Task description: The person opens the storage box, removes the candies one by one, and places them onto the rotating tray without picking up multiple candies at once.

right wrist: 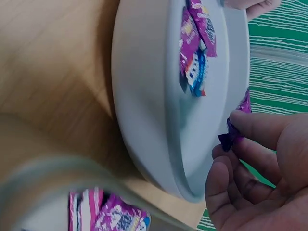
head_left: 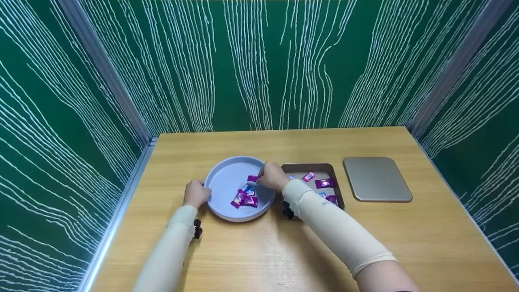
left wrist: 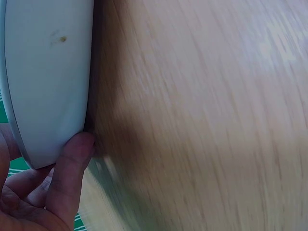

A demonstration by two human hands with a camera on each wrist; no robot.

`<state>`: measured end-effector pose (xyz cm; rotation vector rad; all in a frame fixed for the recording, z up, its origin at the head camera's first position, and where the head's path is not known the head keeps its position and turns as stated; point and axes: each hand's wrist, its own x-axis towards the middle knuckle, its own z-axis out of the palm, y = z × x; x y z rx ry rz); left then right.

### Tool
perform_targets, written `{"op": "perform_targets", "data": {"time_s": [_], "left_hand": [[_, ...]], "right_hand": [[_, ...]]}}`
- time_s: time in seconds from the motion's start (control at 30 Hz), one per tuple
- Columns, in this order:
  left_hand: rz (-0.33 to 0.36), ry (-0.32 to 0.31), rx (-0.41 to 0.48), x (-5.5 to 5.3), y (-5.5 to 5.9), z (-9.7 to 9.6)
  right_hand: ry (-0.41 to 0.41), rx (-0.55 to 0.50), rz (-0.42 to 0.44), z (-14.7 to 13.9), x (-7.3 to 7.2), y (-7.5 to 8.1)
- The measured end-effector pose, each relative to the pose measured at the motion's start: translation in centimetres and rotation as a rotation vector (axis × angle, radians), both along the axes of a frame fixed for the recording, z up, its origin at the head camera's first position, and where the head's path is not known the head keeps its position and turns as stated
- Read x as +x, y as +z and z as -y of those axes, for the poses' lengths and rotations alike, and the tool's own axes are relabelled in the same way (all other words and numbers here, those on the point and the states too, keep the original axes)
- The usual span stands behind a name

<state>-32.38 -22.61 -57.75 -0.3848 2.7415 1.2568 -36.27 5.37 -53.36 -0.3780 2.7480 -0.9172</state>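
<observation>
A round pale plate (head_left: 221, 178) with a raised rim stands on the table, several purple and blue wrapped candies (head_left: 243, 198) lying in it. My left hand (head_left: 196, 194) grips the plate's left edge, thumb over the rim and fingers at the outer wall. Over the plate's right side, my right hand (head_left: 272, 176) pinches a purple wrapped candy (right wrist: 234, 126) between thumb and fingertips. To the right of the plate is a square metal tin (head_left: 338, 190) with more wrapped candies (head_left: 324, 183) inside, partly hidden by my right forearm.
A flat square metal lid (head_left: 377, 179) lies right of the tin on the wooden table (head_left: 251, 255). Green walls (head_left: 279, 65) with white streaks rise behind the table and on both sides. Metal posts stand at the back corners.
</observation>
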Motion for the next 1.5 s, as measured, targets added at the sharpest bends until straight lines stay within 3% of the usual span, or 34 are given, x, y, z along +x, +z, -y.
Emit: {"op": "perform_targets", "data": {"time_s": [0.27,0.43,0.63,0.77,0.83,1.0,1.07,1.17,1.33,1.5], "left_hand": [[-0.003,-0.001,-0.009,-0.1,0.0,0.1],[-0.011,0.001,0.008,-0.4,-0.6,0.3],[-0.107,-0.051,-0.063,-2.9,-4.6,2.2],[-0.079,-0.041,-0.039,-3.4,-5.3,2.4],[-0.069,-0.038,-0.036,-3.4,-5.1,2.3],[-0.070,-0.022,-0.030,-2.2,-3.3,1.7],[-0.065,-0.012,-0.025,-1.3,-1.9,1.0],[-0.056,-0.006,-0.020,-0.3,-0.6,0.3],[-0.041,0.003,-0.027,-0.1,-0.3,0.1],[-0.044,0.007,-0.035,-0.2,-0.6,0.3]], "right_hand": [[-0.029,0.046,-0.025,1.3,0.2,-1.2],[-0.046,0.057,-0.041,1.8,0.7,-1.6],[-0.055,0.021,-0.055,1.8,0.6,-2.4],[-0.056,-0.004,-0.038,1.7,0.3,-2.8],[-0.032,-0.017,-0.074,1.3,-1.2,-5.4],[-0.015,-0.007,-0.061,1.3,-1.1,-5.0],[-0.036,0.010,-0.017,1.6,0.4,-2.2],[-0.047,0.009,-0.022,1.4,0.5,-1.7],[-0.057,-0.029,-0.014,0.7,0.5,-0.4],[-0.060,-0.092,0.054,-0.4,0.3,1.2]]}}
